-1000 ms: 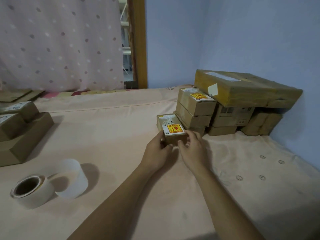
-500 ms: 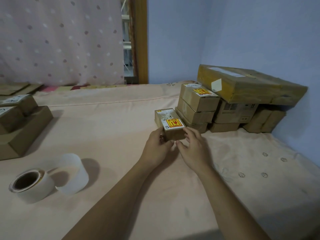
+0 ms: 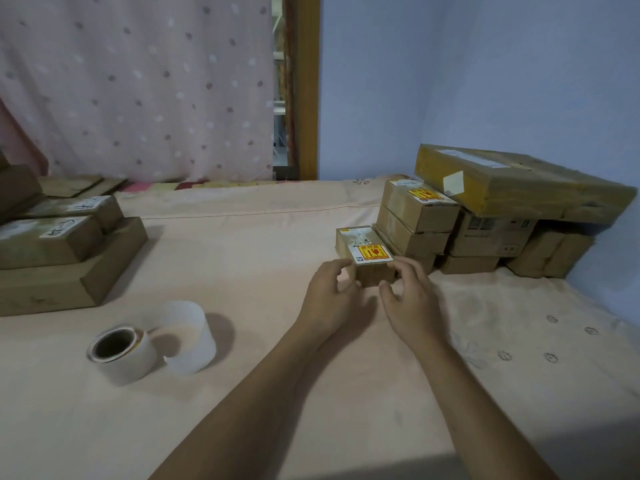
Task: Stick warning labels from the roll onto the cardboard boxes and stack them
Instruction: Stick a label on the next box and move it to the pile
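A small cardboard box with a yellow and red warning label on top lies on the bed, just left of a stack of labelled boxes. My left hand curls round its near left corner. My right hand holds its near right corner, fingers bent against the side. The label roll stands at the front left, with a loose loop of white backing strip beside it.
A large flat carton leans on top of more boxes against the blue wall at the right. Another pile of brown boxes sits at the left edge. A dotted curtain and a wooden door frame close off the back.
Both hands stay at the near end of the small labelled box, which has barely shifted beside the stack. Only the view has moved a little.
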A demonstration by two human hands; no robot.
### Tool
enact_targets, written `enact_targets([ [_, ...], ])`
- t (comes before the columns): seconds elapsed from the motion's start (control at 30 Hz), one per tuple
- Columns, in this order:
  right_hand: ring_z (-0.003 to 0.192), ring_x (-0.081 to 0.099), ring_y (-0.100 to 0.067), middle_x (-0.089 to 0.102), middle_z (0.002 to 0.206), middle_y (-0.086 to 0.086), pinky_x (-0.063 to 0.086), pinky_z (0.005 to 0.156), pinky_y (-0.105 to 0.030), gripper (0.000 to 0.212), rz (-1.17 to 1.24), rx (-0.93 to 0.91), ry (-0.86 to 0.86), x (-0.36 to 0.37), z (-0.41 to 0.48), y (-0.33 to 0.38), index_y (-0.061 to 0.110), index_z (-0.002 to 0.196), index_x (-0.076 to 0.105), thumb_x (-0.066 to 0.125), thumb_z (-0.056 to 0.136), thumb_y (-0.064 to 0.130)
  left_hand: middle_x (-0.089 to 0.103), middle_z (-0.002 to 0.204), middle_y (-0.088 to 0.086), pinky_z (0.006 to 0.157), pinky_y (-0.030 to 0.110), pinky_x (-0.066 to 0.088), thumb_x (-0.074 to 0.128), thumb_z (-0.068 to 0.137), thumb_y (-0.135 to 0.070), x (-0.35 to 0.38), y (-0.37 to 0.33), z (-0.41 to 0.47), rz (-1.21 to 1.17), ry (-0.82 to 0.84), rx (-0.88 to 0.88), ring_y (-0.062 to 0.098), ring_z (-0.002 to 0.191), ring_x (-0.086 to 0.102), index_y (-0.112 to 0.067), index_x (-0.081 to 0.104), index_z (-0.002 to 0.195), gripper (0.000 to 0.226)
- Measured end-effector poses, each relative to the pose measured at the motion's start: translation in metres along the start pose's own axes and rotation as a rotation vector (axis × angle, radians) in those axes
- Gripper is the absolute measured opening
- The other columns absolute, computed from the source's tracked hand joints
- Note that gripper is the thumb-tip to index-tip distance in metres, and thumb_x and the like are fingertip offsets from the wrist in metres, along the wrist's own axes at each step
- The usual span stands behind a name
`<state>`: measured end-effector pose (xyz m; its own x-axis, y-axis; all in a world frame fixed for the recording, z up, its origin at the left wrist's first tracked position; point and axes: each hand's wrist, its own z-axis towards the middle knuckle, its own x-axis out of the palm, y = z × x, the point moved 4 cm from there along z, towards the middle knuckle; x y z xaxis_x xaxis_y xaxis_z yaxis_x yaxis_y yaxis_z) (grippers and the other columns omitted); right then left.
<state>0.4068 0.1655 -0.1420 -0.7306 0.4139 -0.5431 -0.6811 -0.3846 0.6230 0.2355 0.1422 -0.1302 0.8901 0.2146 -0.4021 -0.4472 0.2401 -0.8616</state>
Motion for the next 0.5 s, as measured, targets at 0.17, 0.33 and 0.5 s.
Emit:
enact_targets([
  [0.17, 0.134, 0.050, -0.017, 0.055, 0.146, 0.004, 0.045, 0.102, -0.035, 0.037, 0.002, -0.165, 0.047, 0.009, 0.002, 0.032, 0.014, 0.132, 0.064, 0.066, 0.095, 0.017, 0.059, 0.134, -0.005, 0.105, 0.028, 0.042, 0.063, 0.096, -0.024, -0.064, -0.028, -0.009, 0.263, -0.024, 0.159, 0.013, 0.125, 0.050, -0.020, 0.063, 0.132, 0.036],
  [0.33, 0.134, 0.051, -0.017, 0.059, 0.141, 0.004, 0.041, 0.109, -0.032, 0.035, 0.047, -0.249, 0.186, 0.045, 0.003, 0.094, 0.015, 0.129, 0.065, 0.067, 0.095, 0.019, 0.061, 0.128, -0.004, 0.088, 0.026, 0.039, 0.061, 0.099, -0.032, -0.189, -0.041, -0.012, 0.503, -0.225, 0.170, 0.019, 0.109, 0.056, -0.020, 0.067, 0.126, 0.030],
  [0.5, 0.133, 0.049, -0.011, 0.055, 0.144, 0.011, 0.040, 0.104, -0.028, 0.034, 0.056, -0.280, 0.364, 0.087, 0.004, 0.171, 0.022, 0.133, 0.062, 0.060, 0.100, 0.032, 0.064, 0.110, -0.003, 0.081, 0.034, 0.043, 0.062, 0.095, -0.031, -0.313, -0.016, -0.034, 0.628, -0.393, 0.035, 0.021, 0.101, 0.059, -0.020, 0.072, 0.114, 0.024],
])
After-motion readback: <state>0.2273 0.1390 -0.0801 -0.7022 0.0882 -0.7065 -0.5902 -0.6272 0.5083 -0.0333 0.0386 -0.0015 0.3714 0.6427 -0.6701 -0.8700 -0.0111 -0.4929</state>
